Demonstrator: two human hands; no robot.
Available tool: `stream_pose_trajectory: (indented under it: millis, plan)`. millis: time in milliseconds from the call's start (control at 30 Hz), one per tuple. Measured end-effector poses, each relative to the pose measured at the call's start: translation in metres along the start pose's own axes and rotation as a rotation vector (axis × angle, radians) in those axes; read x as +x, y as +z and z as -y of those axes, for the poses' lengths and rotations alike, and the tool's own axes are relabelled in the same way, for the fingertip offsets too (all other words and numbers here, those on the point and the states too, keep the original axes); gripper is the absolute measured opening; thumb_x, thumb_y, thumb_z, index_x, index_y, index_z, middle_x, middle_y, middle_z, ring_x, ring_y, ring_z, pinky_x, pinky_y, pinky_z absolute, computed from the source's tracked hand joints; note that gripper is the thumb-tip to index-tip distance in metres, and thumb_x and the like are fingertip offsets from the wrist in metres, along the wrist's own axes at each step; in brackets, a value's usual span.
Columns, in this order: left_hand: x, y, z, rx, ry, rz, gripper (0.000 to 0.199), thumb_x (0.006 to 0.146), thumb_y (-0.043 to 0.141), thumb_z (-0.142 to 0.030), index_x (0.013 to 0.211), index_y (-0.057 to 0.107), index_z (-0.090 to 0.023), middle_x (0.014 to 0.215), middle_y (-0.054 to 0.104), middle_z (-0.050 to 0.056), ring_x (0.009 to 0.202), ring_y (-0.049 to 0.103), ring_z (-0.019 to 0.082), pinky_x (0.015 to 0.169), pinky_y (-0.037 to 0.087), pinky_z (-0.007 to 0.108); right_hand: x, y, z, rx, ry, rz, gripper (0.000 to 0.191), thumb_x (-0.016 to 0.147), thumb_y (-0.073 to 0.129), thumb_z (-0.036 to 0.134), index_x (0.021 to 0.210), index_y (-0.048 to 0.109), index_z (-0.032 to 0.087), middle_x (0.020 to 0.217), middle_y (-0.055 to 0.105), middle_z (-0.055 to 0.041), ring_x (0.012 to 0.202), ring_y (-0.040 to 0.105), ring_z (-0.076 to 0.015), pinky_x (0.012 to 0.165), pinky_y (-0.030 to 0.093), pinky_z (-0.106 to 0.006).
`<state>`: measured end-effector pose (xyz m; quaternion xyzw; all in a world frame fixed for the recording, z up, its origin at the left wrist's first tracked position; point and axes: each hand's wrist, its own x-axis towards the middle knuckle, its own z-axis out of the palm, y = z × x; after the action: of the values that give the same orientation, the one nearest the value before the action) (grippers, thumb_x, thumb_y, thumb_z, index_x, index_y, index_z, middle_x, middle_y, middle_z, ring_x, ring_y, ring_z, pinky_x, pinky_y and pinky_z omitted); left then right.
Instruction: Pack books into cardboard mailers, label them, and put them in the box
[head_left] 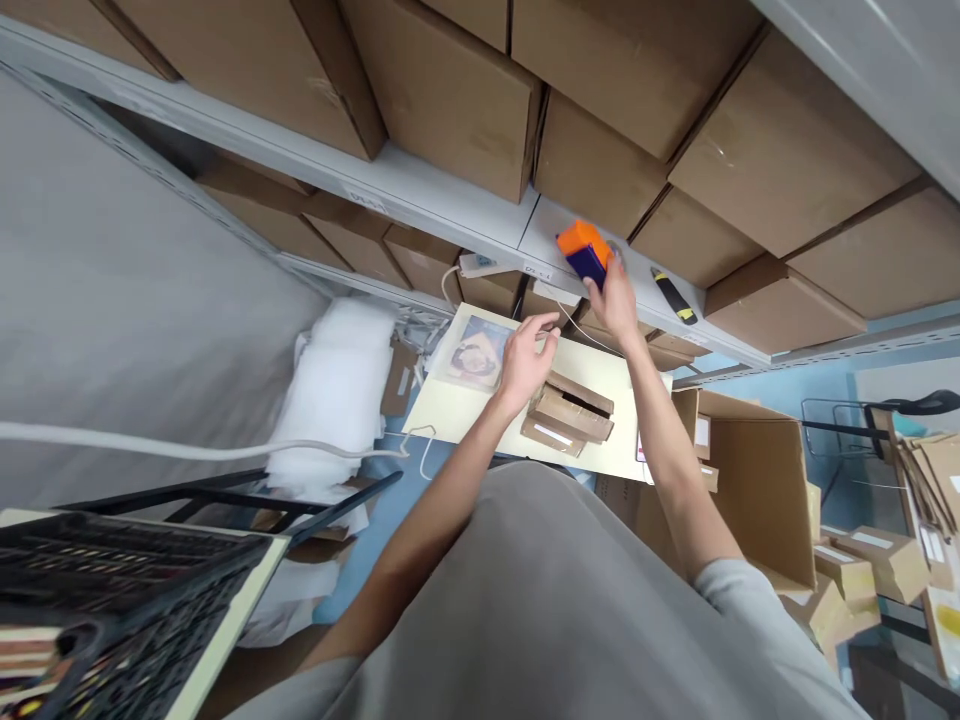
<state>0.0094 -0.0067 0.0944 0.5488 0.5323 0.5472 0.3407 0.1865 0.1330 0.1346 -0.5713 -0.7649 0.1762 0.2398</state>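
My right hand (616, 300) is closed around an orange and dark-blue tape dispenser (585, 250), at the edge of the grey shelf. A rounded greyish thing shows partly behind its fingers. On the shelf to the right lies a black and yellow box cutter (674, 296). My left hand (527, 360) hovers over the pale table (442, 410), fingers curved and thumb apart, with nothing clearly in it. Just below and right of it sits a small brown cardboard box (574, 412) with a dark gap along its top. A flat picture in clear wrap (477, 352) lies to the left.
Large cardboard boxes (450, 90) fill the shelf above. A power strip (487, 264) with a white cable hangs at the shelf edge. White wrapping (330, 390) stands left, with a black crate (135, 600) nearer me. A big open carton (757, 490) is on the right.
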Motion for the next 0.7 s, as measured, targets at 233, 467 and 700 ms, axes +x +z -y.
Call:
stream_pose_trajectory:
  millis: [233,467,700]
  plan:
    - [-0.066,0.0,-0.023,-0.16,-0.057,-0.015,0.028,0.105,0.078,-0.047,0.117,0.08,-0.021,0.116,0.084,0.008,0.099,0.083,0.019,0.096,0.072,0.034,-0.177,0.019,0.047,0.788,0.173,-0.026,0.064,0.105,0.068,0.076,0.143,0.068,0.024,0.134,0.082,-0.0119,0.125,0.078,-0.0295,0.117,0.062,-0.048]
    - [-0.101,-0.002,-0.018,-0.161,-0.171,0.2,0.034,0.102,0.081,-0.054,0.11,0.084,-0.022,0.116,0.086,0.009,0.097,0.084,0.02,0.095,0.073,0.036,-0.237,0.035,0.035,0.906,0.365,-0.032,0.063,0.102,0.069,0.08,0.13,0.076,0.023,0.125,0.086,-0.0126,0.122,0.081,-0.0318,0.116,0.064,-0.051]
    - [-0.084,-0.005,-0.033,-0.182,-0.121,0.202,0.057,0.102,0.08,-0.062,0.144,0.074,-0.023,0.134,0.079,0.013,0.111,0.08,0.021,0.091,0.068,0.03,-0.268,0.017,0.013,0.735,0.308,-0.035,0.058,0.103,0.073,0.074,0.134,0.073,0.025,0.13,0.084,-0.011,0.12,0.08,-0.0302,0.111,0.066,-0.047]
